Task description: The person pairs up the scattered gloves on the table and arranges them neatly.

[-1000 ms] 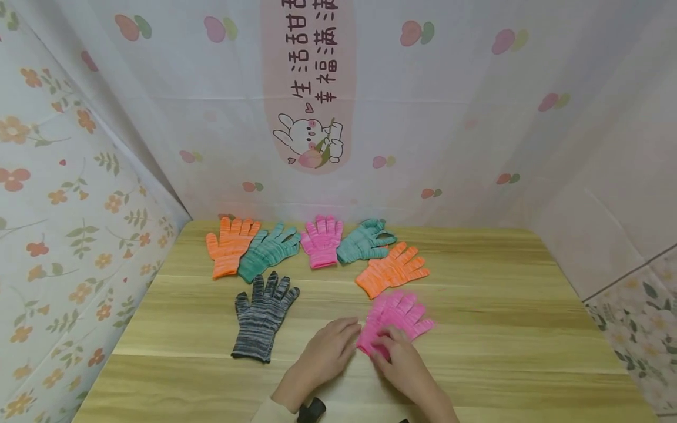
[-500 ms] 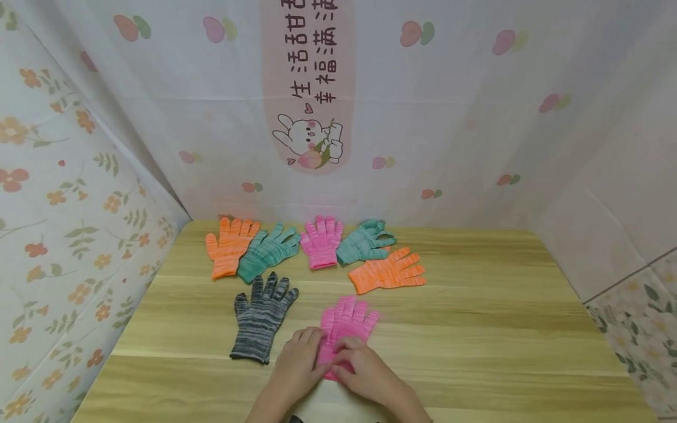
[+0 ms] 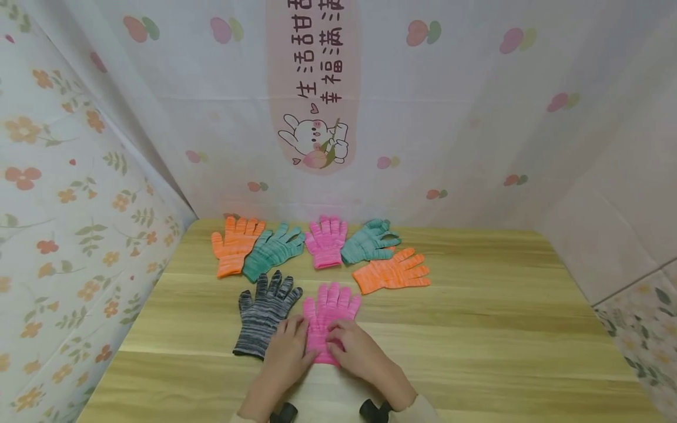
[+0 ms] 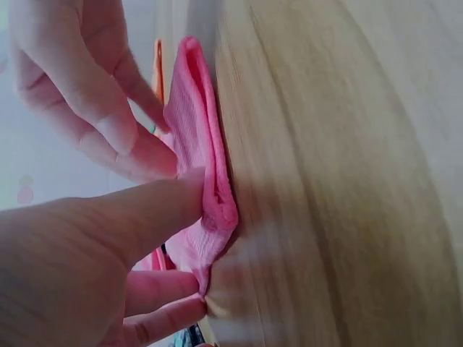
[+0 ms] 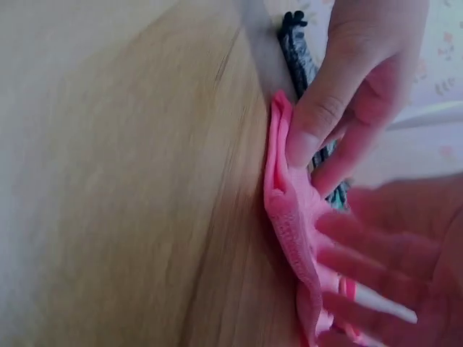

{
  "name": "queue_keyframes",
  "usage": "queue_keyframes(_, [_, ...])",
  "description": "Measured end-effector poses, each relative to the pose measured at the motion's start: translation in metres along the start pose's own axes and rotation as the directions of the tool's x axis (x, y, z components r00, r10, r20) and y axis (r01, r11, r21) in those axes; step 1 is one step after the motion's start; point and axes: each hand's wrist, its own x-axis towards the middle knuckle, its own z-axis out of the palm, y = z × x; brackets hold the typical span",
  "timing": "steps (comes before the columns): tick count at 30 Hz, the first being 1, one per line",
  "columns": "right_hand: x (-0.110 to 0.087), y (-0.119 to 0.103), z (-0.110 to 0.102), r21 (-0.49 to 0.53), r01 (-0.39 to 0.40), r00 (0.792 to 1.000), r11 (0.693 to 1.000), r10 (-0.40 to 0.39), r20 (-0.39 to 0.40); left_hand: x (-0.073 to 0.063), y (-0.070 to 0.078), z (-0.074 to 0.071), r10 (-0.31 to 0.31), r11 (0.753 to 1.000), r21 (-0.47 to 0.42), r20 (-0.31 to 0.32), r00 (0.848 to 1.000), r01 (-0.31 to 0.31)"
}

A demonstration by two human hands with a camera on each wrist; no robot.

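A pink knitted glove (image 3: 331, 305) lies on the table in front of me, fingers pointing away and cuff toward me. At its left edge my left hand (image 3: 287, 346) pinches the cuff side, with the thumb (image 4: 184, 196) on top of the cuff. My right hand (image 3: 361, 352) rests over the right side of the same glove; in the right wrist view its fingers (image 5: 376, 249) are loosely extended and touch the fabric. Part of the glove's palm and cuff is hidden under both hands. A grey-black striped glove (image 3: 264, 314) lies just left, partly behind my left hand.
Along the back lie an orange glove (image 3: 235, 244), a green glove (image 3: 272, 251), another pink glove (image 3: 326, 242), another green glove (image 3: 370, 242) and another orange glove (image 3: 391, 273), some overlapping. A patterned curtain (image 3: 423, 117) hangs behind the wooden table (image 3: 492, 329).
Both hands have moved left with the pink glove, which now lies straighter beside the striped glove. The right-hand orange glove has turned and shifted slightly left.
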Motion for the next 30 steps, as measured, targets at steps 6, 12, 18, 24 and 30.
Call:
queue_keyframes(6, [0.001,0.009,0.001,-0.108,-0.049,0.997,0.993,0.042,-0.070,0.004,0.002,0.001,0.002,0.999,-0.041,-0.015,1.000,-0.003])
queue_keyframes(12, [0.002,0.011,0.000,-0.136,-0.061,0.997,0.989,0.054,-0.048,0.011,-0.001,0.005,0.011,1.000,-0.019,-0.048,0.999,-0.012])
queue_keyframes(18, [0.004,0.007,-0.002,-0.152,-0.064,0.997,0.986,0.058,-0.046,0.017,-0.002,0.013,-0.031,0.999,-0.028,-0.070,0.997,0.029])
queue_keyframes(24, [0.009,0.006,-0.002,-0.132,-0.063,0.998,0.989,0.060,-0.030,0.023,0.002,0.015,-0.104,0.991,-0.094,-0.089,0.991,0.095])
queue_keyframes(30, [0.011,0.007,0.000,-0.135,-0.050,0.998,0.990,0.046,-0.030,0.027,-0.001,0.012,-0.150,0.981,-0.141,-0.092,0.984,0.136])
